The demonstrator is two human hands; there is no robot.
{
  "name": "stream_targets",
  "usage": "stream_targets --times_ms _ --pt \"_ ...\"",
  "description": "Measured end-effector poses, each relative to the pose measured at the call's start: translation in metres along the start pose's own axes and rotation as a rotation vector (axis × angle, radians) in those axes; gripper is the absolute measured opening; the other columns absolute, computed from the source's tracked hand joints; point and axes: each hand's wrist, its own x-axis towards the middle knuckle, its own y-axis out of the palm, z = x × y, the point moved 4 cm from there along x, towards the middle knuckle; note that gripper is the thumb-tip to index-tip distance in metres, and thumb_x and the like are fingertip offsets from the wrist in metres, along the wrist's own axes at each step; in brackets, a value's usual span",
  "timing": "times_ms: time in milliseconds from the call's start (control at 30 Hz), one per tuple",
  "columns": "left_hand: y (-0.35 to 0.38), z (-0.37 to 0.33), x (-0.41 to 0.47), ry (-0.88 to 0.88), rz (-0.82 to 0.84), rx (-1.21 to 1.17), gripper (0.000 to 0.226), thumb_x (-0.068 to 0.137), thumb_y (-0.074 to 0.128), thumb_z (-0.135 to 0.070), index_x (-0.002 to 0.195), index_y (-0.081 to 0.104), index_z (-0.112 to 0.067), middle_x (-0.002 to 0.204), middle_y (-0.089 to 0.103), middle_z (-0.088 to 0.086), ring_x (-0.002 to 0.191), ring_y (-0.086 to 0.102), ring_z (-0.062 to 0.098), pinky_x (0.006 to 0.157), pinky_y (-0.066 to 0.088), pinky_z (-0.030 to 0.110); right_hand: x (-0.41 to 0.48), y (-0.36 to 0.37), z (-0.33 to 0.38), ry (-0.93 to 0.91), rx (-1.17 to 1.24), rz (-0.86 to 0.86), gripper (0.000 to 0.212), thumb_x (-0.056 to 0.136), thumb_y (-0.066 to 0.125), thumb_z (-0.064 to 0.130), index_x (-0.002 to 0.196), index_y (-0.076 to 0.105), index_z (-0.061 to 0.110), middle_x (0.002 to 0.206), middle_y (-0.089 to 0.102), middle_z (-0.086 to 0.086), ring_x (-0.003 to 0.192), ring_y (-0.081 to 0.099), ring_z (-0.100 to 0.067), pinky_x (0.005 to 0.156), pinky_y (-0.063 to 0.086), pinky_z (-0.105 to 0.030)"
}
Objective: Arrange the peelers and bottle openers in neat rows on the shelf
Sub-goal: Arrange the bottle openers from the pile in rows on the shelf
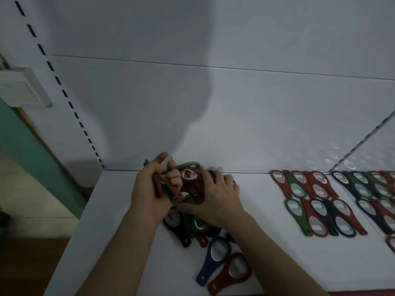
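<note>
Left hand grip: the left hand [149,189] holds a bundle of openers [172,190], red and green ones, with its fingers curled round their handles and the thumb up along the far side.
Right hand grip: the right hand [215,195] lies palm down on the pile of openers [188,227], fingers bent over its far side and thumb stretched left along its near side. I cannot tell whether it clamps anything or only rests there.
Bundle: it is raised above the far left part of the pile and touches the right hand's thumb side.
Pile: it is a loose heap of dark, green and red openers on the white shelf [128,242], directly under both hands.
Stray openers: a blue opener [215,253] and a brown-red opener [233,272] lie flat just nearer than the pile, side by side.
Rows: two rows of openers [316,199] lie flat and overlapping well to the right of the pile.
Left arm: the bare forearm comes up from the lower left, with the wrist bent so the palm faces right.
Right arm: the bare forearm comes up from the lower right, with the back of the hand facing up.
</note>
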Motion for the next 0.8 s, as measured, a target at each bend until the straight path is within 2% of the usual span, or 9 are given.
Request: stream_targets --times_ms 167,267,300,367,467,600,700,767,800 --pt "-0.024 -0.009 -0.012 0.038 -0.158 0.045 0.054 0.07 0.056 -0.004 0.124 0.061 -0.009 0.101 0.076 0.015 0.068 0.07 0.024 0.06 0.06 0.033 0.037 -0.009 0.012 0.053 0.107 0.116 0.104 0.066 0.067 0.081 0.147 0.033 0.025 0.145 0.04 -0.01 0.133 0.037 -0.033 0.108 0.039 -0.052" --pt "-0.031 -0.006 -0.015 0.026 -0.195 0.018 0.037 0.081 0.066 -0.007 0.117 0.067 -0.009 0.103 0.076 0.014 0.068 0.071 0.019 0.061 0.061 0.032 0.051 -0.013 0.012 0.046 0.233 0.185 0.092 0.073 0.08 0.054 0.146 0.038 0.017 0.14 0.047 -0.011 0.128 0.048 -0.029 0.107 0.046 -0.043" --pt "-0.031 -0.004 -0.017 0.011 -0.187 0.016 0.028 0.084 0.073 -0.014 0.111 0.073 -0.009 0.104 0.076 0.012 0.069 0.07 0.016 0.06 0.061 0.03 0.053 -0.013 0.012 0.035 0.275 0.181 0.085 0.076 0.081 0.046 0.144 0.04 0.015 0.137 0.05 -0.01 0.124 0.051 -0.027 0.103 0.049 -0.038" --pt "-0.031 -0.002 -0.019 0.023 -0.157 0.018 0.032 0.074 0.081 -0.027 0.104 0.079 -0.016 0.101 0.075 0.008 0.066 0.065 0.01 0.057 0.058 0.023 0.053 -0.013 0.011 0.011 0.306 0.141 0.069 0.083 0.076 0.032 0.14 0.042 0.014 0.132 0.053 -0.008 0.118 0.055 -0.025 0.092 0.048 -0.03" --pt "-0.034 -0.002 -0.019 0.072 -0.148 0.034 0.046 0.073 0.079 -0.028 0.118 0.073 -0.021 0.094 0.071 0.003 0.063 0.06 0.006 0.053 0.054 0.019 0.05 -0.017 0.008 -0.022 0.3 0.082 0.057 0.087 0.07 0.018 0.138 0.044 0.016 0.129 0.052 -0.006 0.114 0.055 -0.023 0.088 0.049 -0.028" --pt "-0.034 0.0 -0.021 0.021 -0.116 0.157 0.02 0.081 0.081 -0.03 0.098 0.081 -0.018 0.091 0.07 0.004 0.069 0.065 0.013 0.062 0.058 0.033 0.045 -0.019 -0.004 0.034 0.44 0.124 0.043 0.092 0.068 0.01 0.131 0.051 0.018 0.126 0.055 0.001 0.104 0.056 -0.014 0.075 0.051 -0.015" --pt "-0.032 0.005 -0.021 -0.054 -0.102 0.139 0.025 0.085 0.08 -0.017 0.109 0.075 -0.013 0.101 0.073 0.01 0.084 0.072 0.022 0.076 0.06 0.045 0.039 -0.029 -0.015 0.037 0.665 0.149 0.02 0.093 0.068 0.007 0.109 0.069 0.018 0.116 0.061 0.002 0.098 0.062 -0.012 0.079 0.055 -0.021" --pt "-0.03 0.007 -0.02 -0.054 -0.11 0.153 0.04 0.078 0.075 -0.007 0.117 0.076 -0.016 0.104 0.074 0.013 0.082 0.073 0.023 0.069 0.06 0.04 0.032 -0.039 -0.022 0.065 0.853 0.192 0.025 0.091 0.066 0.0 0.089 0.074 0.023 0.095 0.069 0.001 0.079 0.061 -0.012 0.064 0.052 -0.021" --pt "-0.028 0.007 -0.019 -0.041 -0.11 0.192 0.043 0.075 0.073 -0.006 0.117 0.076 -0.017 0.1 0.073 0.013 0.075 0.07 0.021 0.061 0.059 0.035 0.03 -0.045 -0.026 0.091 0.927 0.205 0.027 0.092 0.064 -0.004 0.088 0.075 0.021 0.09 0.07 -0.002 0.074 0.059 -0.014 0.06 0.05 -0.023"
